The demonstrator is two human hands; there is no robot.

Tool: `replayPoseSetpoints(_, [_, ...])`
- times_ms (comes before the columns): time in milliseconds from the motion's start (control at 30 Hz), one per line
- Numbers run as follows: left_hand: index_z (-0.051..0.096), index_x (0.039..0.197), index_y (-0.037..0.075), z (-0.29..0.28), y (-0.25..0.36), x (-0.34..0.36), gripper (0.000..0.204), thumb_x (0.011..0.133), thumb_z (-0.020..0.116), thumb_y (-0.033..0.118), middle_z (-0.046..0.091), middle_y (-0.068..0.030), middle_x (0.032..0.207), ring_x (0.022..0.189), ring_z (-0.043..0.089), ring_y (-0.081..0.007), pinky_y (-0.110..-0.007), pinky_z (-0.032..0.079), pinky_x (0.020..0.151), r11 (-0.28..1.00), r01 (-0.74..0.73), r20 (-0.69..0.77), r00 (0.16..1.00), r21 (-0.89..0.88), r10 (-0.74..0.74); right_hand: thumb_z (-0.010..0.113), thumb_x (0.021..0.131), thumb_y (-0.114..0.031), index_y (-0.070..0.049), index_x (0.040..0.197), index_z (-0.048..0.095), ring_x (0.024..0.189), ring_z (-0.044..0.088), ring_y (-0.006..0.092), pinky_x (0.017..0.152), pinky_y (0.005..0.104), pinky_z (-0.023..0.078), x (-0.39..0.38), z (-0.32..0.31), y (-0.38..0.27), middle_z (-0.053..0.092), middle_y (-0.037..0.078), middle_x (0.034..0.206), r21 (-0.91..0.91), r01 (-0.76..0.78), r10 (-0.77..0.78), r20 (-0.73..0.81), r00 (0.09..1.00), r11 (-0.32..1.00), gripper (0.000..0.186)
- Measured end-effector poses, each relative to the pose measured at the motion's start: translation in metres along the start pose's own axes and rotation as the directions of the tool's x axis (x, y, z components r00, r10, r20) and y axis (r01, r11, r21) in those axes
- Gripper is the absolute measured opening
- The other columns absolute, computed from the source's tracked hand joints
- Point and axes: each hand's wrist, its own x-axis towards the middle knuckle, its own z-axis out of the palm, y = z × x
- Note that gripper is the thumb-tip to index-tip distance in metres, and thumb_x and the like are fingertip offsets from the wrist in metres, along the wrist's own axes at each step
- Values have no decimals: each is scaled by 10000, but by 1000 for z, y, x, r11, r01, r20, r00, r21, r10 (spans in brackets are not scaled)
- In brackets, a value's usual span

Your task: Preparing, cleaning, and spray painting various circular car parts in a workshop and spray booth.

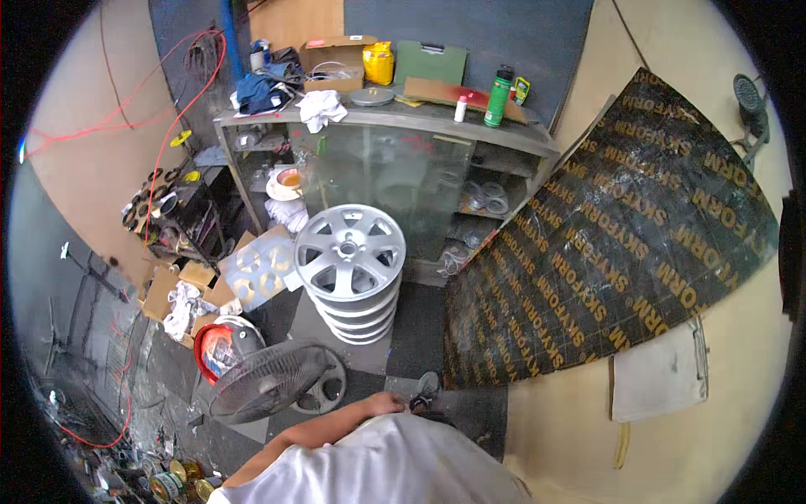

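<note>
My left hand [386,404] is held in front of my body, at the hem of my light grey shirt [378,462]. Its fingers are too small and partly covered to show whether they hold anything. My right hand is out of sight. Ahead of me rises a stack of silver alloy wheel rims [349,252], the top one lying face up with its spokes showing. A dark pedestal fan [273,382] stands left of my hand, apart from it. Part of a shoe [429,385] shows just beyond the hand.
A grey cabinet [378,164] with a green spray can [498,97] and rags on top runs along the back. A large black printed board [579,260] leans at right. Left are a cardboard box [168,294], a red bucket [204,353] and several tins [168,485].
</note>
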Motion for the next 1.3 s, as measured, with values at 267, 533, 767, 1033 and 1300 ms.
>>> replayPoseSetpoints(267, [641, 1315, 140, -133, 83, 102, 510, 952, 601, 497, 719, -170, 1156, 1085, 683, -332, -422, 514, 951, 966, 220, -145, 960, -138, -239, 639, 1003, -368, -101, 1010, 640, 585, 574, 137, 516, 285, 461, 145, 21, -119, 622, 25, 767, -146, 106, -72, 224, 972, 984, 267])
replayPoseSetpoints(533, [620, 1299, 35, -214, 126, 181, 382, 995, 638, 267, 691, -131, 1190, 1084, 646, -221, -361, 496, 961, 914, 189, -196, 942, -358, -272, 642, 1006, -298, -56, 1267, 610, 804, 642, 116, 663, 276, 512, 240, 138, -270, 682, 27, 989, -251, 240, -150, 329, 932, 938, 357])
replayPoseSetpoints(767, [610, 1259, -3, -337, 134, 253, 299, 1011, 616, 163, 678, -72, 1174, 1091, 616, -169, -312, 478, 970, 852, -69, -411, 894, -518, -178, 637, 1001, -169, -30, 1293, 610, 855, 644, 134, 757, 299, 529, 282, 244, -391, 687, 45, 1013, -222, 564, -325, 629, 706, 796, 325])
replayPoseSetpoints(1033, [592, 1276, -12, -534, 190, 350, 322, 969, 654, 62, 682, -54, 1148, 1022, 615, -115, -275, 484, 942, 860, -365, -662, 748, -357, 42, 699, 952, -131, -27, 1194, 653, 911, 640, 150, 833, 315, 528, 337, 335, -669, 688, 43, 1024, -82, 812, -715, 428, 553, 578, 268])
replayPoseSetpoints(1300, [605, 1260, 9, -649, 224, 409, 338, 935, 690, 49, 672, -41, 1120, 939, 605, -112, -281, 503, 856, 835, -467, -685, 711, -290, 160, 781, 884, -141, 25, 1387, 489, 1049, 631, 189, 958, 349, 516, 369, 381, -877, 651, 113, 1206, -33, 957, -944, 158, 289, 287, 605])
